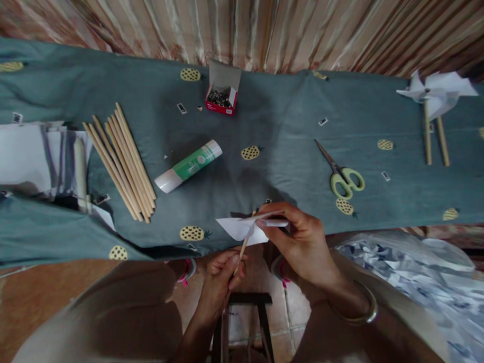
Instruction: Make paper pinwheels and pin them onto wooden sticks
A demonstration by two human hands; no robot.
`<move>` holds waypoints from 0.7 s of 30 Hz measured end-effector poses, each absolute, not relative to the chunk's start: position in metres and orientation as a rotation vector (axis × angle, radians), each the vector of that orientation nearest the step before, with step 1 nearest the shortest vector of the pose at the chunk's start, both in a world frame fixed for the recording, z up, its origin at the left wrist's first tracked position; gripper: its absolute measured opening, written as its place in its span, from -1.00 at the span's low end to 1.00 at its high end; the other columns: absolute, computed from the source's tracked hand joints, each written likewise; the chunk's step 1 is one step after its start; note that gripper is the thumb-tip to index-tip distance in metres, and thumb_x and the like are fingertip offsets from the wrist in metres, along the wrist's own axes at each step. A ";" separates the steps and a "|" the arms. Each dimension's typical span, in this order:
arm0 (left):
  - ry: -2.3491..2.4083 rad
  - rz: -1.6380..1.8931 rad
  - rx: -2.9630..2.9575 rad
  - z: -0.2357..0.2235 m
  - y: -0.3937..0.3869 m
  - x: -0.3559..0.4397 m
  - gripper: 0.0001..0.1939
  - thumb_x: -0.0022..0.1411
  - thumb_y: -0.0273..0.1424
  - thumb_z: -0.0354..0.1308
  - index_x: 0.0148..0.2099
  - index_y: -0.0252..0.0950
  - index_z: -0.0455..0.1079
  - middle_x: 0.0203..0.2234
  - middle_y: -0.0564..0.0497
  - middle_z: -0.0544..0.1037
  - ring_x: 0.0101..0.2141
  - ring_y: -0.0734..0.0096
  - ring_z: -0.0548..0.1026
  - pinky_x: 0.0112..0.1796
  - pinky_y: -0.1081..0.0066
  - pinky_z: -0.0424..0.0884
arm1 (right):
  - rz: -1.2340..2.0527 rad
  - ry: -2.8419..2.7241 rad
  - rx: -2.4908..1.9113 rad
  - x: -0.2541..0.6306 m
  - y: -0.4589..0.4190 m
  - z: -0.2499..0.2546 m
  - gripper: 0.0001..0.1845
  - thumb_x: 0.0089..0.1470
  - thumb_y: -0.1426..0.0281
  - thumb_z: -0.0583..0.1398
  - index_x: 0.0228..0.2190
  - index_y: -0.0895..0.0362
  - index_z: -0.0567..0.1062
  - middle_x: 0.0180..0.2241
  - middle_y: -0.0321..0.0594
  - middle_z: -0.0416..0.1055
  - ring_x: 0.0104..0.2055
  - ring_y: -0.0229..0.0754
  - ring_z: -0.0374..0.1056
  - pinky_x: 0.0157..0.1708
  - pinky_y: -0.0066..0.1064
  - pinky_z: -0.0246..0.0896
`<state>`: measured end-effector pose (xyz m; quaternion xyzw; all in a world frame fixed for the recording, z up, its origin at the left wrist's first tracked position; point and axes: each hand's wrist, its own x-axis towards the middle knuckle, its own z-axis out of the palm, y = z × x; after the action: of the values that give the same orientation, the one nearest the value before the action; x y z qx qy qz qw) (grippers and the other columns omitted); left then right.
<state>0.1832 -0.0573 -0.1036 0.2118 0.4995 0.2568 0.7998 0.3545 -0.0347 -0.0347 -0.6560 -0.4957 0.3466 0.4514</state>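
A white paper pinwheel (234, 229) is at the table's front edge, with a thin wooden stick (244, 246) running down from its middle. My left hand (220, 276) is closed around the lower part of that stick. The thumb and fingers of my right hand (303, 242) pinch the folded paper at the pinwheel's right side. My right fingers partly cover the centre, so how paper and stick are joined cannot be made out. Beyond the hands lies a glue stick (190, 166) with a green label. Scissors (341, 177) with light green handles lie to the right.
Several wooden sticks (123, 167) lie left, beside stacked white paper (20, 155). An open red box (221, 98) of small metal pins stands at the back. Finished pinwheels (437, 95) lie far right. A plastic bag (413, 283) of paper scraps is beside my right leg.
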 end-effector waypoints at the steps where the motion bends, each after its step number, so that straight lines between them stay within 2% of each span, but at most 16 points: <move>1: 1.074 0.551 0.452 -0.103 -0.058 0.183 -0.54 -0.03 -0.03 0.35 -0.37 -0.38 0.52 -0.71 0.17 0.28 -0.72 0.75 0.01 -0.62 0.53 -0.19 | 0.880 -1.201 -1.625 0.355 -0.033 -0.035 -0.93 0.05 0.48 0.24 -0.37 0.07 0.51 -0.37 -0.33 0.56 -0.34 -0.25 0.47 -0.31 -0.43 0.38; 3: 1.077 0.549 0.439 -0.102 -0.059 0.183 -0.53 -0.05 -0.03 0.36 -0.36 -0.38 0.53 -0.70 0.17 0.30 -0.72 0.76 0.02 -0.63 0.54 -0.19 | 0.915 -1.166 -1.628 0.356 -0.028 -0.035 -0.96 0.03 0.45 0.26 -0.39 0.08 0.50 -0.43 -0.34 0.53 -0.40 -0.26 0.44 -0.38 -0.45 0.35; 6: 1.076 0.549 0.420 -0.100 -0.061 0.184 -0.54 -0.06 -0.05 0.38 -0.34 -0.38 0.52 -0.68 0.16 0.33 -0.72 0.77 0.05 -0.64 0.56 -0.17 | 0.983 -1.126 -1.596 0.360 -0.021 -0.035 -0.89 -0.03 0.42 0.29 -0.36 0.10 0.49 -0.42 -0.32 0.51 -0.41 -0.26 0.43 -0.42 -0.47 0.31; 14: 1.017 0.597 0.425 -0.085 -0.061 0.188 -0.49 -0.16 -0.05 0.43 -0.34 -0.38 0.47 -0.70 0.19 0.34 -0.77 0.79 0.05 -0.71 0.61 -0.17 | 1.181 -1.259 -1.690 0.376 0.002 -0.037 -0.84 -0.11 0.44 0.30 -0.37 0.16 0.52 -0.42 -0.31 0.53 -0.38 -0.24 0.42 -0.36 -0.44 0.28; 17: 0.980 0.614 0.465 -0.075 -0.063 0.186 -0.49 -0.13 -0.03 0.41 -0.31 -0.36 0.46 -0.70 0.19 0.38 -0.81 0.74 0.10 -0.74 0.60 -0.10 | 1.171 -1.376 -1.787 0.377 0.014 -0.031 -0.83 -0.15 0.49 0.31 -0.38 0.18 0.53 -0.41 -0.29 0.54 -0.38 -0.24 0.42 -0.35 -0.45 0.28; 21: 0.935 0.638 0.510 -0.063 -0.065 0.186 -0.49 -0.11 -0.04 0.40 -0.30 -0.37 0.44 -0.70 0.17 0.41 -0.79 0.68 0.19 -0.73 0.59 0.05 | 1.179 -1.592 -1.960 0.375 0.031 -0.013 -0.87 -0.18 0.51 0.34 -0.45 0.18 0.54 -0.49 -0.31 0.51 -0.51 -0.26 0.36 -0.49 -0.47 0.17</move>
<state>0.1860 -0.0648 -0.0631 0.2387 0.4380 0.2991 0.8135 0.3747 0.0312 -0.0131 -0.6922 -0.5623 0.4165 0.1767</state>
